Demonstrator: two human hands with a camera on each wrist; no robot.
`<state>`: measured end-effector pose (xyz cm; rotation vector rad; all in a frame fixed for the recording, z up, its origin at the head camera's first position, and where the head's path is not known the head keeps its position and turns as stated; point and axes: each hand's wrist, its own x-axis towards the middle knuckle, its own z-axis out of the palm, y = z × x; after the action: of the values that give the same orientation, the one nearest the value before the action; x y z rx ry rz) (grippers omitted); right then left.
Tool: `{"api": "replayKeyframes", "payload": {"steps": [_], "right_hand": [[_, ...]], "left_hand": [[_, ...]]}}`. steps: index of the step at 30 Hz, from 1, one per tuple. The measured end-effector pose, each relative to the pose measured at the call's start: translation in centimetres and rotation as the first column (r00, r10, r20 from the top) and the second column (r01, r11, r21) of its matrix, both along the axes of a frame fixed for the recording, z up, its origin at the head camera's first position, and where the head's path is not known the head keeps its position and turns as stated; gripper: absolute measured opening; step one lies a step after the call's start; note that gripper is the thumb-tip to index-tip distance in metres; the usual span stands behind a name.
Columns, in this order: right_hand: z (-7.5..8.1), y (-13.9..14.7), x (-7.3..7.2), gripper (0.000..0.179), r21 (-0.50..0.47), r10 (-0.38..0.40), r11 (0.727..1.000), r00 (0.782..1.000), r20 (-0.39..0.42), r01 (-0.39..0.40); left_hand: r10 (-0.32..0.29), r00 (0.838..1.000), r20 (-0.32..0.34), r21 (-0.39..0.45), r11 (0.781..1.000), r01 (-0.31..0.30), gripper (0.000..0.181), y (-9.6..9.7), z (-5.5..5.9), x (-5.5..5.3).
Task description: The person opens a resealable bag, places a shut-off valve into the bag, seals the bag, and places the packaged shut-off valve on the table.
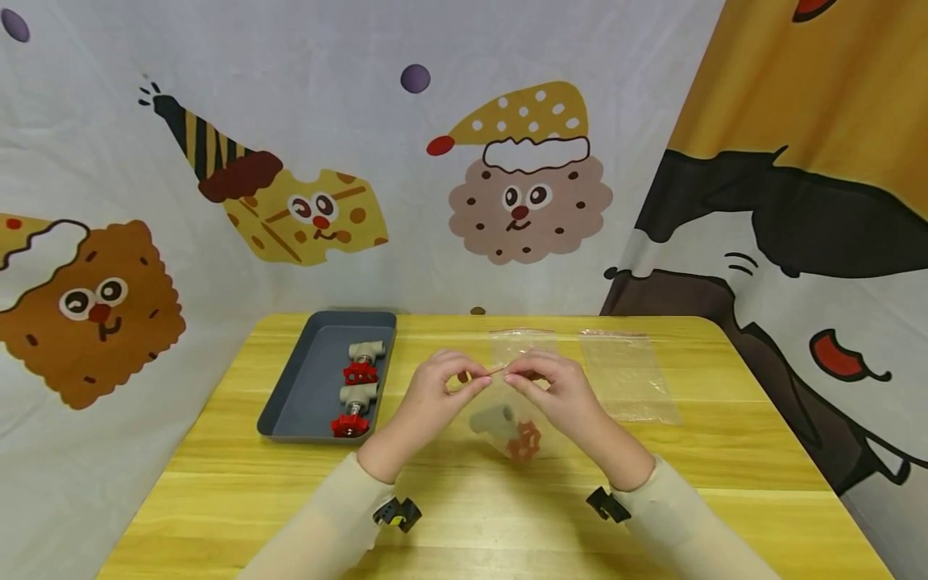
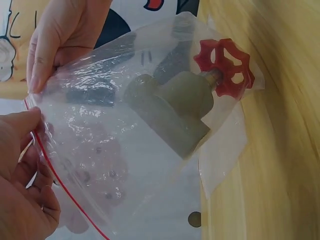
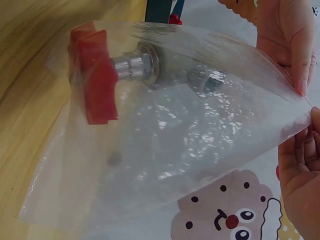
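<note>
Both hands hold up a clear zip bag (image 2: 100, 95) by its red-lined top edge, above the table. My left hand (image 1: 442, 387) pinches the edge between thumb and fingers, and my right hand (image 1: 554, 387) pinches it close beside. Inside the bag hangs a grey-green pipe valve (image 2: 175, 107) with a red handwheel (image 2: 245, 72) at the low end. In the right wrist view, the handwheel (image 3: 95, 75) and metal stem (image 3: 131, 67) show through the plastic. The fingertips of the two hands are nearly together.
A grey tray (image 1: 304, 379) on the left contains two similar valves, one grey-green valve (image 1: 366, 352) behind another valve (image 1: 357, 395). A flat clear bag (image 1: 627, 374) lies at the right. Another bag (image 1: 522, 338) lies behind the hands. A printed curtain backs the wooden table (image 1: 464, 515).
</note>
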<state>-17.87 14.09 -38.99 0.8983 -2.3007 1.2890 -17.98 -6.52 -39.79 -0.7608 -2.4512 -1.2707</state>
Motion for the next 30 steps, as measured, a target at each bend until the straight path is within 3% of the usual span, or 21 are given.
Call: {"api": "replayKeyframes", "payload": {"steps": [10, 17, 24, 30], "right_hand": [[0.0, -0.1, 0.0, 0.006, 0.018, -0.004, 1.000, 1.000, -0.006, 0.004], [0.4, 0.0, 0.2, 0.005, 0.072, -0.013, 0.997, 1.000, 0.007, 0.013], [0.1, 0.0, 0.1, 0.006, 0.071, 0.008, 0.997, 0.999, -0.038, -0.005], [0.0, -0.2, 0.2, 0.006, 0.068, 0.011, 0.998, 0.998, -0.069, -0.006]], "left_hand": [[-0.037, 0.999, 0.040, 0.027, 0.999, 0.036, 0.006, 0.2, -0.1, 0.1], [-0.053, 0.998, 0.034, 0.041, 0.998, 0.052, 0.010, 0.5, -0.2, 0.0], [-0.087, 0.996, 0.036, 0.059, 0.995, 0.085, 0.010, 0.9, -0.1, -0.1], [-0.076, 0.997, 0.026, 0.064, 0.995, 0.074, 0.008, 1.0, -0.3, -0.1]]}}
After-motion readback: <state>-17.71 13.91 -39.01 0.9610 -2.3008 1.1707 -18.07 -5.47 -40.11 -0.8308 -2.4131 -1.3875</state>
